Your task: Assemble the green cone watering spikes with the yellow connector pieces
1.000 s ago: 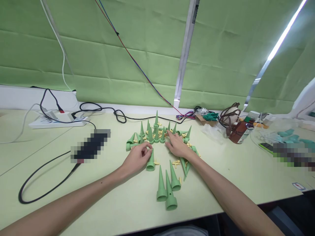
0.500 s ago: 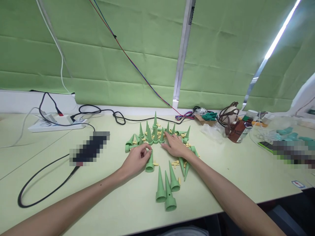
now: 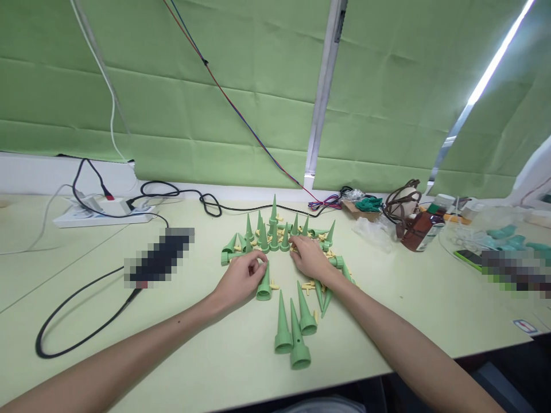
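Note:
My left hand point(image 3: 243, 275) is closed, thumb and fingers pinched at the narrow end of a green plastic cone spike point(image 3: 264, 289), whose wide open base faces me. My right hand point(image 3: 309, 257) reaches into the far cluster, its fingers curled down among small yellow T-shaped valves; whatever its fingertips grip is hidden. Green cone spikes point(image 3: 274, 238) stand upright or lie on their sides in that cluster. Closer to me, several more cone spikes point(image 3: 283, 330) lie together, with a yellow valve point(image 3: 309, 287) behind them. Another yellow valve point(image 3: 274, 284) lies beside the cone at my left hand.
On the left are a power strip point(image 3: 105, 215) and a dark pixelated device point(image 3: 159, 258) with a looping black cable. At the back right stand a brown bottle point(image 3: 424, 229), a clear plastic bag point(image 3: 372, 231) and a cardboard box point(image 3: 361, 211). The table's point(image 3: 206, 367) edge runs along the front.
The fingers of my right hand have curled in and its thumb has drawn closer to them. My left hand keeps its pinch at the cone spike. The view has shifted slightly.

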The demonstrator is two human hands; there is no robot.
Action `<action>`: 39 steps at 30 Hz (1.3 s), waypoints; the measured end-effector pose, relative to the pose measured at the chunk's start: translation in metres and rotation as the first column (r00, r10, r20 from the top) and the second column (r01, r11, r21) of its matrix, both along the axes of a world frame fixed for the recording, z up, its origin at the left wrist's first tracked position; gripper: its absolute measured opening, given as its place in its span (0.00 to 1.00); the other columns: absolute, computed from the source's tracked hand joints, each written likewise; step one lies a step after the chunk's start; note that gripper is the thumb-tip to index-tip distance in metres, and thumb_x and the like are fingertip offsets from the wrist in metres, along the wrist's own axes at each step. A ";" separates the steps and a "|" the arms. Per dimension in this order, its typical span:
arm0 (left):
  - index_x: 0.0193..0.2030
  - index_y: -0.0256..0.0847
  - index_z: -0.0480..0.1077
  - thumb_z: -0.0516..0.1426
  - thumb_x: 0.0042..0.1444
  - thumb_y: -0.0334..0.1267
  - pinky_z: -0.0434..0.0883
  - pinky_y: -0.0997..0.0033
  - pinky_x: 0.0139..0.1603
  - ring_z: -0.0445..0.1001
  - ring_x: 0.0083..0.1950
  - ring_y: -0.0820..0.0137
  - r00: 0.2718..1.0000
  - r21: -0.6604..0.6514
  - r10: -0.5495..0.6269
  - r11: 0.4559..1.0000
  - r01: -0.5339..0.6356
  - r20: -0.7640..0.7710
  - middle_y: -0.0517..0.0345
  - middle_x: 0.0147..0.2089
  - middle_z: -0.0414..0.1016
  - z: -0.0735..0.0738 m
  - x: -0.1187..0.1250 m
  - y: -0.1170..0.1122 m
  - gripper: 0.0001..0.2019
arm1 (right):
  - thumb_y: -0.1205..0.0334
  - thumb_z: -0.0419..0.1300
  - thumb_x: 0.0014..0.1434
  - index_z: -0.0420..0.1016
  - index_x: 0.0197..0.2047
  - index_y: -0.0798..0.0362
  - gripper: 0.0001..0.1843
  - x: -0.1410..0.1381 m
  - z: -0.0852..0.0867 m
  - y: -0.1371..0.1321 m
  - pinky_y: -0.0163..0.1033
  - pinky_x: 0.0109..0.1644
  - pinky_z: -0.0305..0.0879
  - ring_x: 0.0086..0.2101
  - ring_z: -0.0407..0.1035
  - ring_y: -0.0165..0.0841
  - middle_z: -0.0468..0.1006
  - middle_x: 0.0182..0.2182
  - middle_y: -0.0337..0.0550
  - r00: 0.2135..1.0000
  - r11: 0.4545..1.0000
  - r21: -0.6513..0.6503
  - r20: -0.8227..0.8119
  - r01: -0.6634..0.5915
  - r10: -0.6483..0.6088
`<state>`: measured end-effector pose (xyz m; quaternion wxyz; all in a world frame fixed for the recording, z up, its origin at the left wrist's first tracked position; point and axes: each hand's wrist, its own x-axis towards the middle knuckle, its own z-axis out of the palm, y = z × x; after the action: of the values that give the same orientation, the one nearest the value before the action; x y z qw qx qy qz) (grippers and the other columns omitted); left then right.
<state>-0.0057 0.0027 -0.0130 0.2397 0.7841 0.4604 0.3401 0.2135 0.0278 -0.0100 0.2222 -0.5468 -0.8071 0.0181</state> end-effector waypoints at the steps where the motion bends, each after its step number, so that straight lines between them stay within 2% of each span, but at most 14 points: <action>1: 0.38 0.40 0.70 0.52 0.60 0.41 0.56 0.73 0.26 0.60 0.22 0.73 1.000 0.002 0.001 1.000 -0.001 -0.001 0.67 0.19 0.62 0.000 0.000 0.000 0.09 | 0.71 0.52 0.63 0.70 0.52 0.56 0.15 0.000 0.000 0.000 0.43 0.50 0.58 0.47 0.69 0.40 0.76 0.47 0.52 1.000 1.000 0.002 -0.008 -0.002 0.002; 11: 0.38 0.40 0.70 0.52 0.60 0.40 0.56 0.73 0.27 0.59 0.22 0.73 1.000 0.006 0.001 1.000 -0.001 -0.001 0.68 0.19 0.61 0.000 0.001 0.000 0.08 | 0.72 0.53 0.62 0.72 0.44 0.55 0.10 0.002 -0.003 0.002 0.39 0.45 0.60 0.40 0.70 0.37 0.78 0.38 0.46 0.996 0.999 0.031 -0.082 -0.034 0.037; 22: 0.38 0.40 0.70 0.51 0.61 0.40 0.56 0.74 0.26 0.61 0.22 0.73 1.000 0.042 -0.004 0.999 0.004 -0.017 0.67 0.19 0.61 -0.002 0.000 -0.001 0.08 | 0.74 0.54 0.62 0.72 0.43 0.55 0.09 0.001 -0.004 -0.002 0.42 0.50 0.64 0.44 0.67 0.39 0.76 0.39 0.47 0.970 0.993 0.109 -0.231 -0.047 0.071; 30: 0.37 0.38 0.71 0.48 0.66 0.46 0.58 0.72 0.27 0.62 0.24 0.73 1.000 0.116 -0.009 0.993 0.008 0.003 0.63 0.22 0.64 0.005 0.002 -0.010 0.16 | 0.67 0.51 0.68 0.72 0.46 0.52 0.09 -0.013 0.011 -0.025 0.44 0.50 0.67 0.45 0.68 0.38 0.75 0.41 0.48 0.885 0.922 0.358 -0.370 -0.146 0.284; 35: 0.40 0.39 0.71 0.50 0.66 0.44 0.60 0.72 0.29 0.63 0.26 0.73 0.997 0.233 -0.064 0.970 0.070 -0.036 0.61 0.27 0.68 0.004 0.003 -0.014 0.13 | 0.68 0.50 0.69 0.71 0.47 0.51 0.10 -0.027 0.012 -0.043 0.43 0.47 0.69 0.44 0.70 0.37 0.74 0.42 0.48 0.814 0.883 0.387 -0.400 -0.267 0.421; 39: 0.40 0.40 0.71 0.50 0.66 0.41 0.60 0.72 0.28 0.64 0.27 0.73 0.992 0.300 -0.106 0.946 0.121 -0.068 0.59 0.30 0.69 0.004 0.002 -0.014 0.11 | 0.67 0.50 0.69 0.71 0.46 0.51 0.09 -0.034 0.010 -0.049 0.41 0.46 0.70 0.41 0.70 0.35 0.73 0.40 0.47 0.777 0.870 0.371 -0.421 -0.324 0.469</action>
<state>-0.0033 -0.0116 -0.0093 0.1239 0.8453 0.3629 0.3722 0.1797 -0.0216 -0.0003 0.4879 -0.3023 -0.8137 0.0917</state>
